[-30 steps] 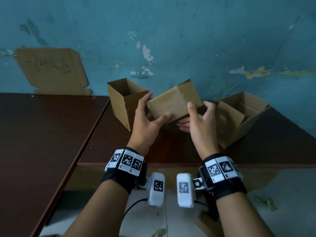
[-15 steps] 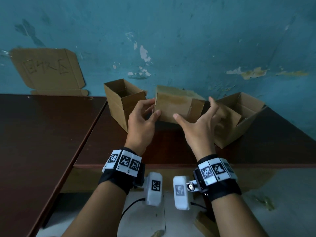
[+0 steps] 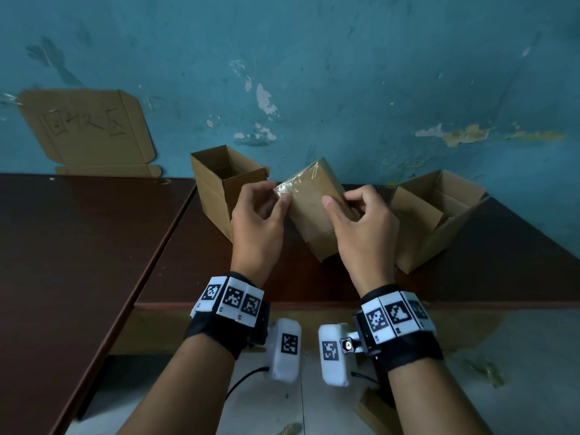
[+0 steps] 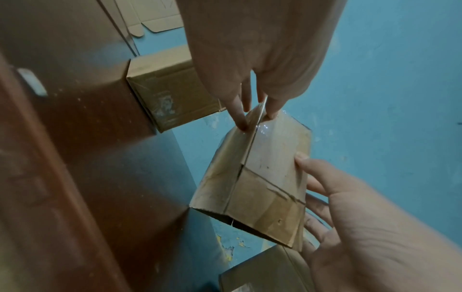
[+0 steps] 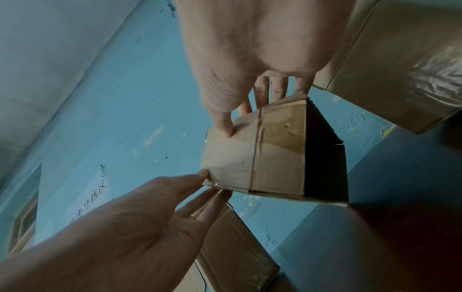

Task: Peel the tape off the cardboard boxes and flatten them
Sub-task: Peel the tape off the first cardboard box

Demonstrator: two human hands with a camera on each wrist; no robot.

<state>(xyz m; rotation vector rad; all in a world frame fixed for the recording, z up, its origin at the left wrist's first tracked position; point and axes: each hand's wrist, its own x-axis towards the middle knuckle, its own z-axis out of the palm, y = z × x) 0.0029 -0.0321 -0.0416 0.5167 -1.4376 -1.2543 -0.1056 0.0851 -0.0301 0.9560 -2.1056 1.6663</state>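
Observation:
A small cardboard box (image 3: 317, 215) is held tilted above the table between both hands, its open end pointing down and to the right. Shiny clear tape (image 3: 296, 183) covers its upper closed end. My left hand (image 3: 278, 196) pinches the taped top-left corner between thumb and fingers; the left wrist view shows those fingers (image 4: 241, 120) on the corner edge of the box (image 4: 262, 177). My right hand (image 3: 342, 200) grips the right side, with its thumb (image 5: 226, 126) on the box's (image 5: 257, 156) near face and the fingers behind it.
An open, upright box (image 3: 226, 183) stands just left of the hands, and a larger open box (image 3: 439, 221) lies tilted at the right. The dark brown table (image 3: 94, 246) runs to the blue wall. A flattened cardboard sheet (image 3: 88, 130) leans there at far left.
The held box has been turned so its taped end now points up and toward me. Both hands shifted their grip: the left onto the taped corner, the right thumb onto the near face.

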